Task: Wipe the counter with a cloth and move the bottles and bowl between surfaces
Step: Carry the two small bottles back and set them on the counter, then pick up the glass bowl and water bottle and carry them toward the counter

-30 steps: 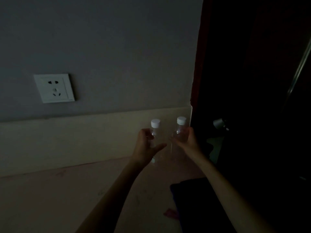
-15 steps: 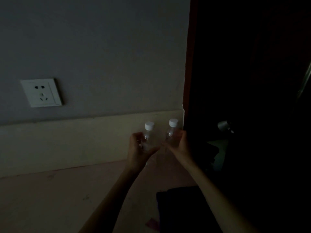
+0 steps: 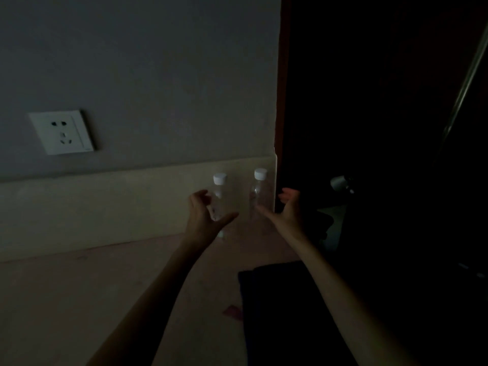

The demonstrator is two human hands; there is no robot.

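Two clear bottles with white caps stand upright on the pale counter [image 3: 79, 299], close to the backsplash. My left hand [image 3: 204, 220] is spread around the left bottle [image 3: 219, 199], its fingers on the bottle's left and its thumb stretched out on the right, without gripping. The right bottle [image 3: 257, 194] stands at the counter's far right corner. My right hand [image 3: 286, 210] is open just right of that bottle, thumb pointing toward it and fingers apart from it. A dark cloth [image 3: 280, 299] lies on the counter under my right forearm. No bowl is in view.
A white wall socket [image 3: 62, 132] sits on the grey wall at left. The cream backsplash [image 3: 105, 207] runs behind the counter. Right of the wall edge is a very dark opening with a small metal fitting [image 3: 340, 182] and a slanted metal pole [image 3: 467, 83]. A pink scrap [image 3: 232, 311] lies beside the cloth.
Both hands gripped the bottles earlier; now their fingers have spread and come off. The bottles stand on their own, a little further apart.
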